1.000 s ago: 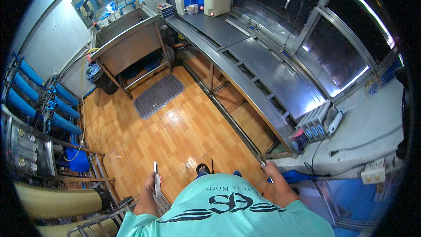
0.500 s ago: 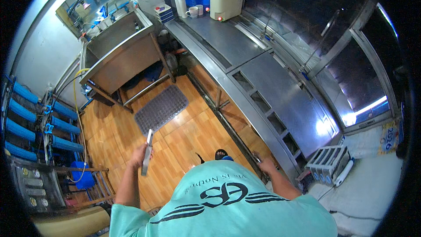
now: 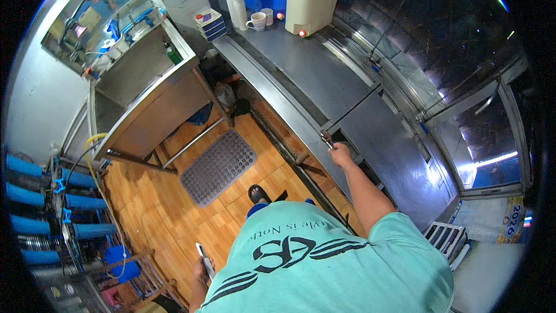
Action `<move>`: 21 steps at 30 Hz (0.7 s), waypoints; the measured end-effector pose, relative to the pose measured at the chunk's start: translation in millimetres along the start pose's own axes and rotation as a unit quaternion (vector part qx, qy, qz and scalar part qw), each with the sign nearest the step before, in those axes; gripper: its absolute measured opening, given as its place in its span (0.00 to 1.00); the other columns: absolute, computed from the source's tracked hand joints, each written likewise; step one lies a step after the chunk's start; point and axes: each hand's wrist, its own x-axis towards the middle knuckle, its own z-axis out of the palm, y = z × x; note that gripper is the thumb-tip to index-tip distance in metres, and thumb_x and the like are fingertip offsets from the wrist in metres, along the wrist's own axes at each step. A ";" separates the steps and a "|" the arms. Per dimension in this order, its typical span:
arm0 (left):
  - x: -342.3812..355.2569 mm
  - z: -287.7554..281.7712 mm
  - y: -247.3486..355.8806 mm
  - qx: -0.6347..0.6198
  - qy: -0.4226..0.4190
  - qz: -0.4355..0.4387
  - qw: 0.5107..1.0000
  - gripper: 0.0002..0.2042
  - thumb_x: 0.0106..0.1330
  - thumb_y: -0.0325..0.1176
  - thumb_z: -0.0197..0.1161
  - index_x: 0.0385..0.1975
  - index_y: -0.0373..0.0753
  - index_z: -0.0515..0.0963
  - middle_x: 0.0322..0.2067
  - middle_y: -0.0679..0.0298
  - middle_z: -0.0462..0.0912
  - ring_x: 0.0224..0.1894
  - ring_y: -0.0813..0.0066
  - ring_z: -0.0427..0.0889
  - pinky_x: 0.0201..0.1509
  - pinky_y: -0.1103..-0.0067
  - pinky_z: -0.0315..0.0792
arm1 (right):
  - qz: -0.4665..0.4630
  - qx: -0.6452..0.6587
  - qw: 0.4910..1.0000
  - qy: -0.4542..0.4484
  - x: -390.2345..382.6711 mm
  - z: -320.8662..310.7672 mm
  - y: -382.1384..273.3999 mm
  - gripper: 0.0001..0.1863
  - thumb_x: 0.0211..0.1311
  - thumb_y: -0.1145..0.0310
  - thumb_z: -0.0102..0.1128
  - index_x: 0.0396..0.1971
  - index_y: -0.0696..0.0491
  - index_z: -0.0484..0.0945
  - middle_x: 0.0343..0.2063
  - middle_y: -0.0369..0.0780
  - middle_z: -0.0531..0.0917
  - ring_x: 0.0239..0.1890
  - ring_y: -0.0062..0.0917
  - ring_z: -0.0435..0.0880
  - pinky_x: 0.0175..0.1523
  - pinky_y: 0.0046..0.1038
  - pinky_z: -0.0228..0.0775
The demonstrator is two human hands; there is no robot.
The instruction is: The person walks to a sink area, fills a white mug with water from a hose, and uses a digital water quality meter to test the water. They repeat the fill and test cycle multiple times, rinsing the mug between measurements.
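My left hand [image 3: 201, 272], low at my left side, is closed around a slim, flat white-and-grey object [image 3: 203, 258]; its kind cannot be made out. Reaching forward, my right hand [image 3: 340, 154] grips a small shiny metal tool [image 3: 328, 139], perhaps a wrench. That tool's tip is over the front edge of the stainless steel counter [image 3: 301, 61], beside a row of rectangular openings. Whether the tip touches the metal cannot be told.
A steel sink [image 3: 152, 117] stands at the far left, with a grey rubber mat [image 3: 219, 168] on the tiled floor before it. A cream jug [image 3: 313, 3] and white mugs [image 3: 258, 21] occupy the counter's far end. Blue tubes [image 3: 26, 191] line the left side.
I have stepped forward along the counter. My right hand has risen from beside the counter to its front edge with the metal tool, and my left hand has dropped back nearer my body.
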 end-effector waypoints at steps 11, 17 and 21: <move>122.8 249.5 499.4 0.065 -0.278 0.131 0.949 0.16 0.74 0.43 0.41 0.46 0.37 0.69 0.31 0.62 0.78 0.26 0.75 0.75 0.34 0.78 0.73 | 0.139 -0.008 0.989 0.050 139.1 55.7 -116.4 0.18 0.50 0.55 0.66 0.31 0.56 0.81 0.29 0.44 0.84 0.35 0.35 0.82 0.41 0.35 0.70; 153.4 409.2 625.0 0.091 -0.394 0.086 0.910 0.20 0.74 0.45 0.41 0.45 0.33 0.71 0.32 0.61 0.80 0.28 0.73 0.77 0.37 0.79 0.74 | 0.233 -0.011 0.970 0.069 236.6 76.7 -163.8 0.20 0.49 0.55 0.66 0.36 0.55 0.80 0.35 0.48 0.83 0.42 0.42 0.82 0.46 0.41 0.72; 198.7 473.2 659.5 0.126 -0.423 0.041 0.896 0.19 0.74 0.45 0.41 0.45 0.35 0.72 0.31 0.62 0.80 0.28 0.74 0.78 0.36 0.78 0.74 | 0.240 -0.018 0.966 0.092 272.3 87.1 -181.0 0.22 0.50 0.51 0.65 0.36 0.54 0.78 0.36 0.48 0.83 0.42 0.43 0.82 0.46 0.39 0.72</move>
